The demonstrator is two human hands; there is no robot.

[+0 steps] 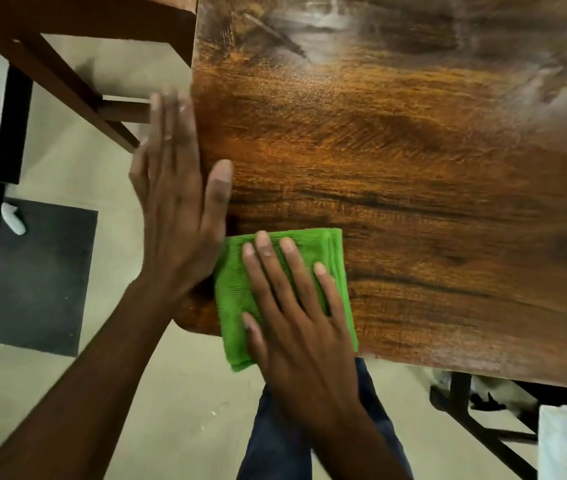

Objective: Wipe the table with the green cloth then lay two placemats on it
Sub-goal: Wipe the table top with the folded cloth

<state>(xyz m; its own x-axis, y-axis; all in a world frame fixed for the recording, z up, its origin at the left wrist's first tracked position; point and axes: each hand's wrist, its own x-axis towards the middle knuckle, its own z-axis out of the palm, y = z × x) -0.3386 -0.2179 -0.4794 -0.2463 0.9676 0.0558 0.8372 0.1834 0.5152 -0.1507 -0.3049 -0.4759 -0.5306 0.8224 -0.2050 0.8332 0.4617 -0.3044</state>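
A folded green cloth [335, 268] lies at the near left corner of the brown wooden table [413, 168], its lower edge hanging past the table's front edge. My right hand [296, 317] presses flat on the cloth with fingers spread and straight. My left hand [178, 202] is flat along the table's left edge, fingers straight and pointing away from me, thumb resting on the tabletop just above the cloth. No placemats are in view.
A wooden chair [77, 64] stands to the left of the table, close to its far left edge. A dark mat [43, 278] lies on the pale floor at left. The table's black metal frame [483, 427] shows under its front edge at right.
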